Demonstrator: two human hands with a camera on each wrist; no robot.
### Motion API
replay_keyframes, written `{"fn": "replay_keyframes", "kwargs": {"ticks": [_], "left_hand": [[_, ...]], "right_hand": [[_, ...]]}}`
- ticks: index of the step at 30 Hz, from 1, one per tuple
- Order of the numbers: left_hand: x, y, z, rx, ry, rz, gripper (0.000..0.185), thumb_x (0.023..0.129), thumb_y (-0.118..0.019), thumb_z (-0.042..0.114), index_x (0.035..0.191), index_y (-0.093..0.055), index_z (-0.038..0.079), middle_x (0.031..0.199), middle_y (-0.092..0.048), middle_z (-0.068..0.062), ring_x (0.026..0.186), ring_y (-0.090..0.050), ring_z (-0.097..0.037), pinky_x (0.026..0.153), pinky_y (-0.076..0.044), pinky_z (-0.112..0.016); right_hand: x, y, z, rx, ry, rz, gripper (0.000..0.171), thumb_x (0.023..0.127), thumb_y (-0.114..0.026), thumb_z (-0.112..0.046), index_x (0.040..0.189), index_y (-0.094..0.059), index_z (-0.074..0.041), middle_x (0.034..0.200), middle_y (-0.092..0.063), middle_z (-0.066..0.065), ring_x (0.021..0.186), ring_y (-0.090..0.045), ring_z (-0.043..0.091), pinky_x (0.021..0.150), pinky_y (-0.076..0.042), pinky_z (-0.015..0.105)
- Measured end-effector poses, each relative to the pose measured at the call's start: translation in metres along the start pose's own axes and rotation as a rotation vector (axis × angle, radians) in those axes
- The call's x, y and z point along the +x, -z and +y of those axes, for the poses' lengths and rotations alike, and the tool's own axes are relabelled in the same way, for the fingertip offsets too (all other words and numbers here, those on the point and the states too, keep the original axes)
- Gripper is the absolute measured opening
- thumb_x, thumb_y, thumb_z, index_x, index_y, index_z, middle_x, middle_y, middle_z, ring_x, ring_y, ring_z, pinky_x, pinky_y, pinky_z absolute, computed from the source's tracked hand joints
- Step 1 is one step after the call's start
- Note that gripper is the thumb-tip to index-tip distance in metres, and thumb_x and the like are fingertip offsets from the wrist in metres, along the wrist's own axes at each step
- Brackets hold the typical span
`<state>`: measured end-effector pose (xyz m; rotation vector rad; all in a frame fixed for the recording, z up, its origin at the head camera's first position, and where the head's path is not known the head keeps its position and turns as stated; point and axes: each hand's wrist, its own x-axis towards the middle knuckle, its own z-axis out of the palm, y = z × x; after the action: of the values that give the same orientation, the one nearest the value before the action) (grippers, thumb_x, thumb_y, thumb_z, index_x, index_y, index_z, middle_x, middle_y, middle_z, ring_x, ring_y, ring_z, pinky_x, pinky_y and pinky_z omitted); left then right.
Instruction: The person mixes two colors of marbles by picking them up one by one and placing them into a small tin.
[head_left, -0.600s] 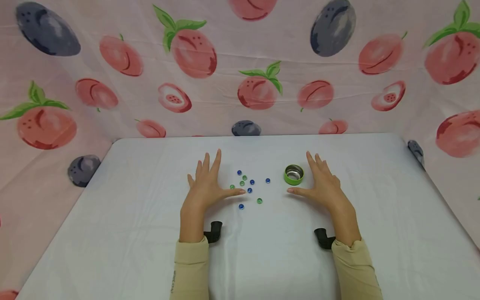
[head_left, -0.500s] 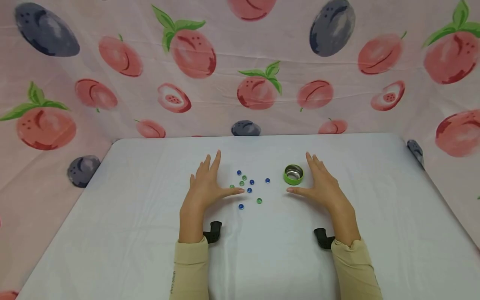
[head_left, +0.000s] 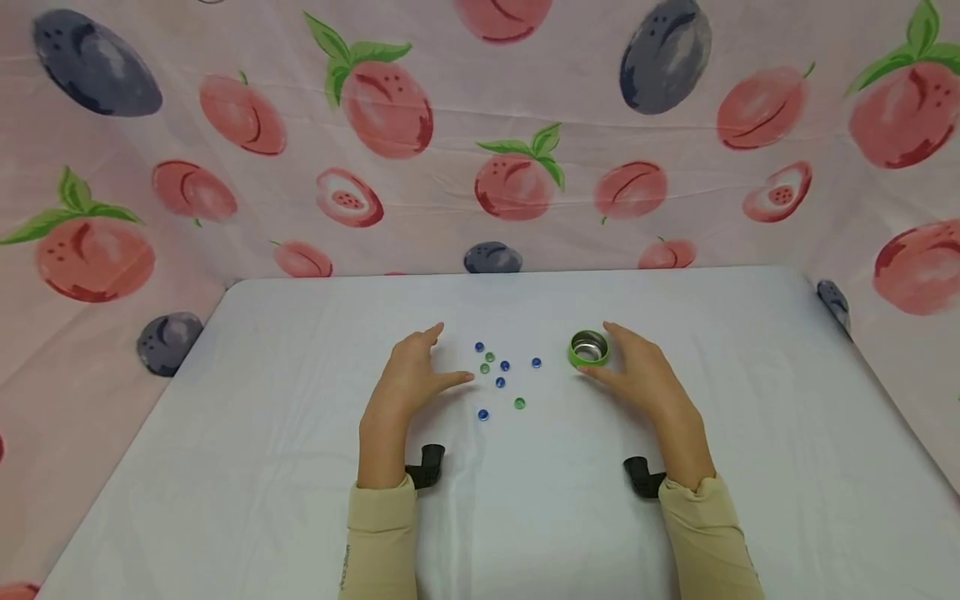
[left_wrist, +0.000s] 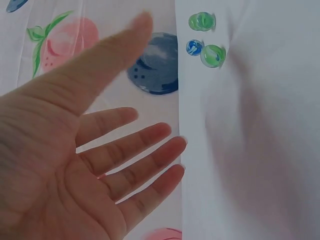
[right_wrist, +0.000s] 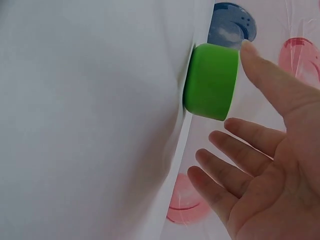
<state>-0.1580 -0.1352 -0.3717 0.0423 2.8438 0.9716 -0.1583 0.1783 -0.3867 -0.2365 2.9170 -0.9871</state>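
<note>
Blue and green glass marbles lie loose on the white table, among them a blue marble [head_left: 500, 382] and a green marble [head_left: 520, 403]. My left hand [head_left: 408, 375] hovers to their left, thumb stretched toward them, holding nothing. In the left wrist view its fingers are spread, with a green marble [left_wrist: 213, 56] beyond the thumb. A small round green bowl [right_wrist: 212, 81] with a shiny metal inside stands upright right of the marbles. At its right side is my right hand [head_left: 641, 371], thumb at the near rim and fingertips by the far side, fingers loosely extended.
White cloth covers the table [head_left: 262, 433], whose far edge meets a fruit-print curtain [head_left: 420, 208]. Black wrist mounts [head_left: 431, 465] sit by both cuffs.
My right hand has moved left and lower, bringing its thumb and fingertips to the bowl. My left hand's fingers have bent down and its thumb has drawn back left; a green marble there is now hidden.
</note>
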Motion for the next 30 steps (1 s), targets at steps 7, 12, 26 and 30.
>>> {"fn": "replay_keyframes", "kwargs": {"ticks": [7,12,26,30], "left_hand": [[0.001,-0.004,0.0,-0.017,0.017,0.004,0.045,0.091,-0.084,0.008,0.131,-0.07,-0.006,0.122,-0.072,-0.021,0.109,-0.066,-0.034,0.099,-0.055,-0.047],[0.0,-0.008,0.004,0.017,0.018,0.015,0.029,0.09,-0.081,0.002,0.117,-0.076,-0.006,0.107,-0.074,-0.018,0.099,-0.067,-0.031,0.094,-0.056,-0.046],[0.003,-0.025,0.009,0.075,0.044,0.05,0.021,0.093,-0.08,0.007,0.112,-0.079,-0.001,0.104,-0.074,-0.013,0.092,-0.064,-0.026,0.085,-0.056,-0.042],[0.003,-0.028,0.007,0.061,0.04,0.058,0.018,0.092,-0.081,0.007,0.108,-0.08,0.0,0.105,-0.075,-0.013,0.091,-0.064,-0.026,0.084,-0.057,-0.041]], "right_hand": [[0.001,0.0,-0.003,-0.001,-0.003,-0.008,0.065,0.1,-0.074,-0.027,0.149,-0.051,0.009,0.152,-0.052,0.031,0.145,-0.045,0.049,0.121,-0.034,0.059],[0.002,0.0,-0.004,-0.015,-0.006,-0.008,0.063,0.101,-0.073,-0.027,0.147,-0.052,0.01,0.15,-0.054,0.032,0.143,-0.046,0.05,0.12,-0.035,0.059],[0.004,0.001,-0.005,-0.021,-0.012,-0.006,0.059,0.101,-0.073,-0.022,0.145,-0.054,0.011,0.145,-0.058,0.032,0.14,-0.051,0.05,0.117,-0.039,0.06],[0.004,0.001,-0.004,-0.013,-0.022,-0.015,0.06,0.099,-0.074,-0.021,0.146,-0.053,0.01,0.146,-0.057,0.032,0.14,-0.05,0.05,0.117,-0.039,0.06]]}}
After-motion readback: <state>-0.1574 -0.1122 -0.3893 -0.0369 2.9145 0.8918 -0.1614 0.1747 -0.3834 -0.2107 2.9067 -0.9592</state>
